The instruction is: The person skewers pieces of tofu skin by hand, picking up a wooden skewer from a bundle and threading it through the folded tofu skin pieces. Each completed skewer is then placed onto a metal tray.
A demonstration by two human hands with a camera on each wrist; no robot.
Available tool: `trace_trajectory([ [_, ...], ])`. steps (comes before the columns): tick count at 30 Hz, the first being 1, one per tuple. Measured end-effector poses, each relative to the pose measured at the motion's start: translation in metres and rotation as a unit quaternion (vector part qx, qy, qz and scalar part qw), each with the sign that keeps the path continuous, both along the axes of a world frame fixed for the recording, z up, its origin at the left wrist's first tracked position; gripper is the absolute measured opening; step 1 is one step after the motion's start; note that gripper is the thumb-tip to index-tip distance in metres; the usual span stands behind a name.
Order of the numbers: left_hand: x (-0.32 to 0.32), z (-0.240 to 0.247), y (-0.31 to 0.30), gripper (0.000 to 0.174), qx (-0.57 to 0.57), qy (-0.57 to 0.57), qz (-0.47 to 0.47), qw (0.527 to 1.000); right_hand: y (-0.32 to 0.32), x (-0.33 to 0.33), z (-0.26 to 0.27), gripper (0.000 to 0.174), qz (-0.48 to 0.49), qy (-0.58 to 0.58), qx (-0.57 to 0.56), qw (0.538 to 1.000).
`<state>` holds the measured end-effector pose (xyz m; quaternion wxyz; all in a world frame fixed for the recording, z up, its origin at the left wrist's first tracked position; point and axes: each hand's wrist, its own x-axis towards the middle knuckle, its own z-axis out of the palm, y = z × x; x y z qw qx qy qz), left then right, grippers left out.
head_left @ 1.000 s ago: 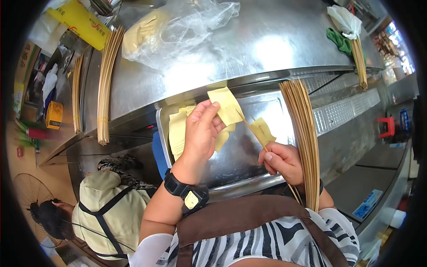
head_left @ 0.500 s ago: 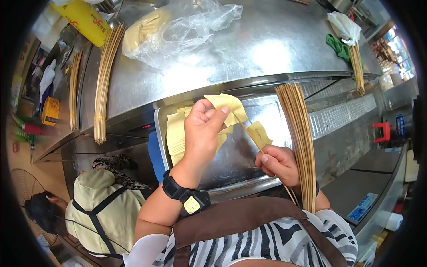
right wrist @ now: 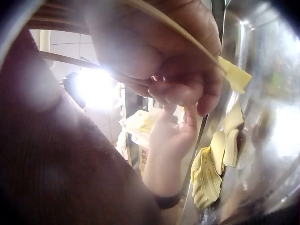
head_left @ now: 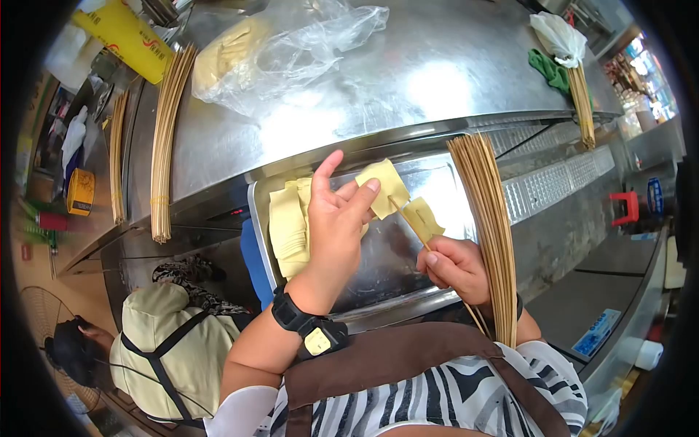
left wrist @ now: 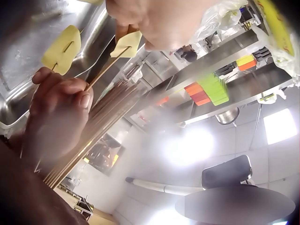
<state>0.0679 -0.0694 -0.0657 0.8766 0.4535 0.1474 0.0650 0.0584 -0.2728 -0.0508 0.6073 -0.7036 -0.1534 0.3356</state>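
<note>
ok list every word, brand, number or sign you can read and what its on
None reads clearly enough to quote.
Yellow package, top left: red and dark print, too blurred.
Blue label, lower right: pale characters, too small.
Orange-yellow container, left: dark print, too small.
Red lit display: too small to make out.
Dark blue object by the red stool: pale marking, unreadable.

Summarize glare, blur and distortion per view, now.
Head: fisheye curvature, dark corners, glare on the steel table; left hand, right hand and skewered sheet fairly sharp. Left wrist: square ceiling light blown out, haze over the right hand. Right wrist: white flare at left, left hand washed out, tray glaring.
</note>
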Motion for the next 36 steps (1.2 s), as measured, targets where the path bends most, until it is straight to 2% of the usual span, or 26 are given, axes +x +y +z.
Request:
trace_trajectory([
  [3, 0.003, -0.001, 0.006, 0.049, 0.018, 0.013, -0.046, 0.999, -0.001, 0.000, -0.001, 0.027, 0.002, -0.007, -0.009, 1.000],
  [5, 0.006, -0.009, 0.011, 0.042, 0.030, 0.070, -0.095, 0.993, 0.000, 0.000, 0.000, 0.027, 0.004, -0.013, -0.017, 1.000],
  [6, 0.006, -0.008, 0.011, 0.042, 0.029, 0.071, -0.095, 0.993, 0.000, 0.000, 0.001, 0.027, -0.002, -0.009, -0.012, 1.000],
  [8, 0.003, -0.006, 0.008, 0.030, 0.023, 0.079, -0.082, 0.993, 0.001, 0.000, 0.002, 0.027, -0.008, -0.005, -0.008, 1.000],
  [14, -0.003, 0.000, -0.010, 0.032, -0.045, 0.085, -0.037, 0.995, 0.001, -0.001, 0.001, 0.028, -0.021, 0.012, 0.008, 1.000],
  [24, -0.011, -0.001, -0.016, 0.037, -0.031, 0.068, -0.074, 0.994, 0.000, -0.003, -0.001, 0.029, -0.033, 0.024, 0.041, 0.998],
  [26, -0.004, -0.001, -0.014, 0.033, -0.104, 0.046, -0.031, 0.993, 0.000, -0.003, -0.002, 0.028, -0.035, 0.026, 0.041, 0.998],
  [30, 0.004, -0.005, -0.005, 0.030, -0.077, 0.059, -0.043, 0.994, -0.001, -0.001, -0.001, 0.027, -0.022, 0.024, 0.044, 0.999],
  [32, 0.005, -0.006, -0.003, 0.028, -0.062, 0.044, -0.079, 0.994, 0.000, 0.000, -0.001, 0.026, -0.012, 0.023, 0.040, 0.999],
  [36, 0.005, -0.007, -0.002, 0.025, -0.068, 0.048, -0.080, 0.993, -0.001, 0.001, -0.003, 0.027, -0.008, 0.009, 0.025, 1.000],
])
